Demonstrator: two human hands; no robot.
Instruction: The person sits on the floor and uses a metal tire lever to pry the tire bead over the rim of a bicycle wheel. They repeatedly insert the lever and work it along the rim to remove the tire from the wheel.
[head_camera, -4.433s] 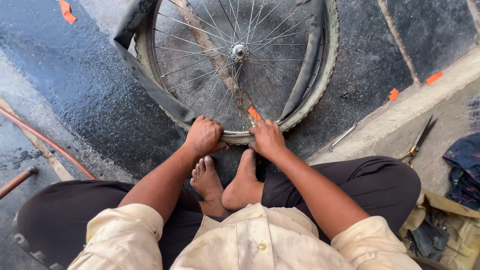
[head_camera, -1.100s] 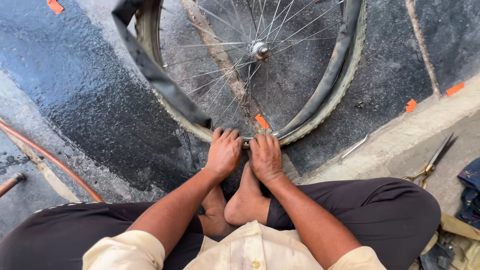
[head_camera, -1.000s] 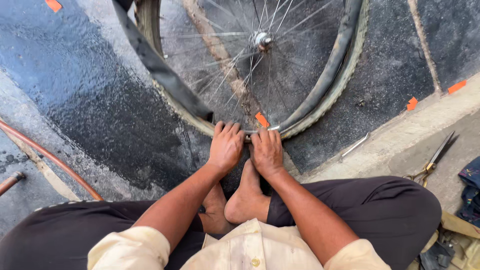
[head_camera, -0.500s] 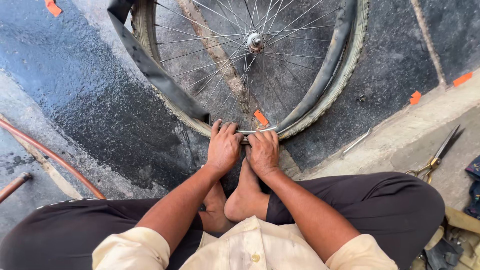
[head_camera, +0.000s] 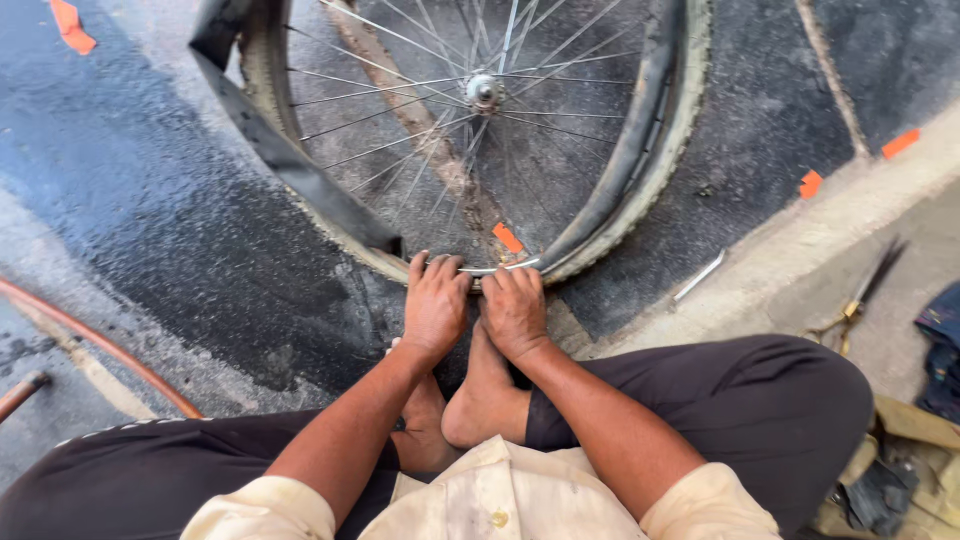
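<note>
Nearby, orange hose (head_camera: 95, 345), scissors (head_camera: 865, 290), metal lever (head_camera: 698, 277) beside wheel (head_camera: 480, 130).

A single view is given, taken from a camera worn on the head and aimed steeply downward and slightly forward. The wearer's own shirt front, bent knees and bare feet (head_camera: 460, 410) are caught along the bottom edge, so the ground is seen from close range. The left hand (head_camera: 433, 305) and right hand (head_camera: 514, 310) are framed near the centre, on the near rim of a bicycle wheel (head_camera: 485, 92), whose far part is cut off by the top edge. Dark pavement is seen on the left, a pale kerb (head_camera: 790, 260) on the right.
</note>
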